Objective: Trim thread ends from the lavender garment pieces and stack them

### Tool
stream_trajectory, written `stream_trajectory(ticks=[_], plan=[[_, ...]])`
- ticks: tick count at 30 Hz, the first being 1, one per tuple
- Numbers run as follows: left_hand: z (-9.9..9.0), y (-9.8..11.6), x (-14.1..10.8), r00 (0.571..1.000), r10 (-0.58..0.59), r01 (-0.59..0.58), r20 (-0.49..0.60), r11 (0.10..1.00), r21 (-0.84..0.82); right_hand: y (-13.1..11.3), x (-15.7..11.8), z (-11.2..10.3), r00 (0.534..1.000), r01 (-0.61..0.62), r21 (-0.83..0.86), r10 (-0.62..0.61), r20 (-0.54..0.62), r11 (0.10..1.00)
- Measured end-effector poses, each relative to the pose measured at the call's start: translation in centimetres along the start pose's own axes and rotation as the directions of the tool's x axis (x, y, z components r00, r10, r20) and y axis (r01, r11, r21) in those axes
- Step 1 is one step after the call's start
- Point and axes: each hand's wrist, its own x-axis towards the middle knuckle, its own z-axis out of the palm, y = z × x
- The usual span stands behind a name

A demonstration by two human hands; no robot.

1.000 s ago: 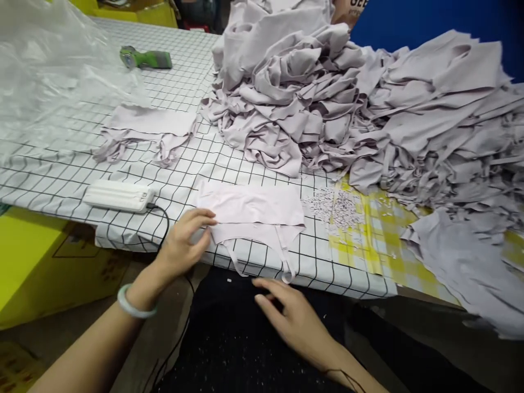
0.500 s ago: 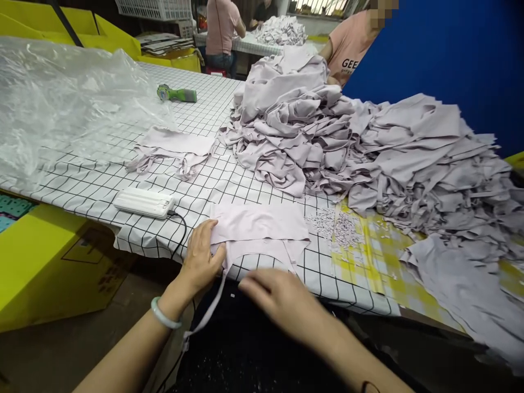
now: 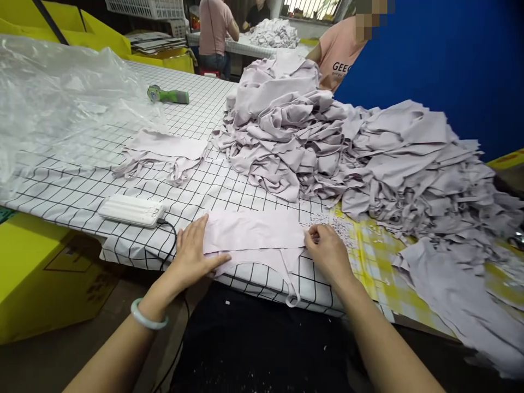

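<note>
A pale pinkish strappy top (image 3: 254,232) lies spread at the front edge of the grid-patterned table, one strap looping over the edge. My left hand (image 3: 194,251) rests on its left side, fingers stretched and thumb across the lower part. At the right edge of the cloth, my right hand (image 3: 327,248) has its fingers curled in a pinch on the fabric. A second top (image 3: 164,150) lies further back on the left.
Big heaps of similar garments (image 3: 282,114) rise at the back and right. A white power bank (image 3: 131,211) with a black cable sits left, a green tool (image 3: 167,95) behind it. Clear plastic (image 3: 69,98) covers the far left. Small scraps lie on yellow checked cloth (image 3: 368,262). People sit beyond.
My right hand has moved up and right from the table's front edge to the top's right edge. The strap hanging by my left hand no longer shows there. The view has shifted slightly.
</note>
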Motion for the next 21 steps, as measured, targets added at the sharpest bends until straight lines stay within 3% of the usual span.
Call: stream_trajectory(ticks=[2,5,7,10,13,15,18,21], plan=[[-0.9,0.3,-0.7,0.993,-0.054,0.042,-0.107,0.993,-0.113,-1.5,-1.3,-0.4,0.981,0.187,0.037,-0.184,-0.057,0.982],[-1.0,0.9,-3.8,0.941,-0.173,0.095,-0.291,0.96,-0.263,-5.9,-3.6,-0.5,0.891,0.449,0.21,-0.454,-0.025,0.869],[0.2,1.1,-6.4,0.932,-0.252,0.157,-0.26,0.928,-0.339,-8.9,-4.3,0.2,0.808,0.552,0.327,-0.588,0.015,0.767],[3.2,1.0,-9.1,0.941,-0.332,0.277,-0.061,0.862,-0.424,-12.1,-3.7,2.2,0.695,0.634,0.375,-0.711,0.106,0.676],[4.6,0.9,-9.8,0.972,-0.228,0.23,0.051,0.894,-0.386,-13.2,-2.2,4.4,0.564,0.675,0.397,-0.782,0.264,0.622],[3.8,1.0,-10.2,0.989,-0.141,0.124,-0.051,0.958,-0.258,-13.1,-1.6,5.2,0.498,0.683,0.407,-0.794,0.349,0.607],[0.9,1.8,-11.9,0.97,0.015,-0.019,-0.241,1.0,-0.014,-12.6,-2.3,4.9,0.479,0.695,0.412,-0.807,0.345,0.589],[-1.2,2.9,-14.0,0.965,0.176,-0.176,-0.193,0.984,0.019,-12.4,-5.0,3.9,0.443,0.747,0.443,-0.868,0.225,0.496]])
